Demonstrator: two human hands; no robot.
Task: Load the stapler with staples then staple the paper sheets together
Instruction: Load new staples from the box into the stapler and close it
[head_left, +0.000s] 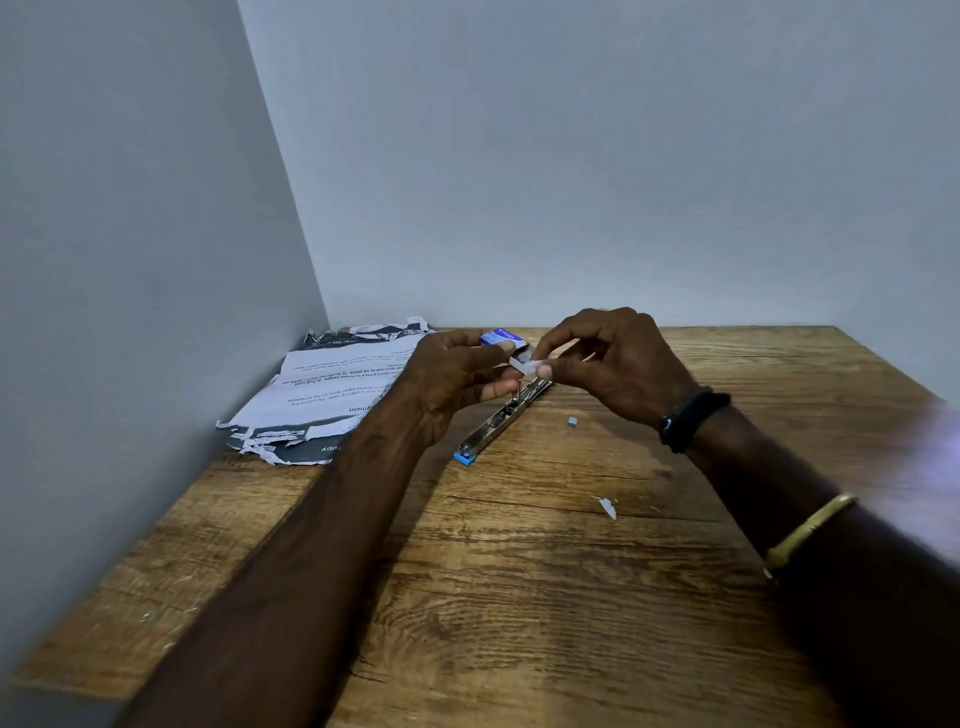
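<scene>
Both hands raised just above the wooden table (519, 597), meeting over the far end of the stapler (501, 418). Left hand (452, 379) fingers closed round a small blue staple box (500, 339). Right hand (618, 358) thumb and forefinger pinched on a white tab or tray (527, 364) at the box's open end. Stapler lies open and flat on the table, blue end nearest. Torn paper sheets (322, 395) lie far left against the wall. Small staple block (573, 423) right of stapler; paper scrap (608, 508) nearer.

upside-down "returned to its place" on paper sheets (332, 384)
</scene>
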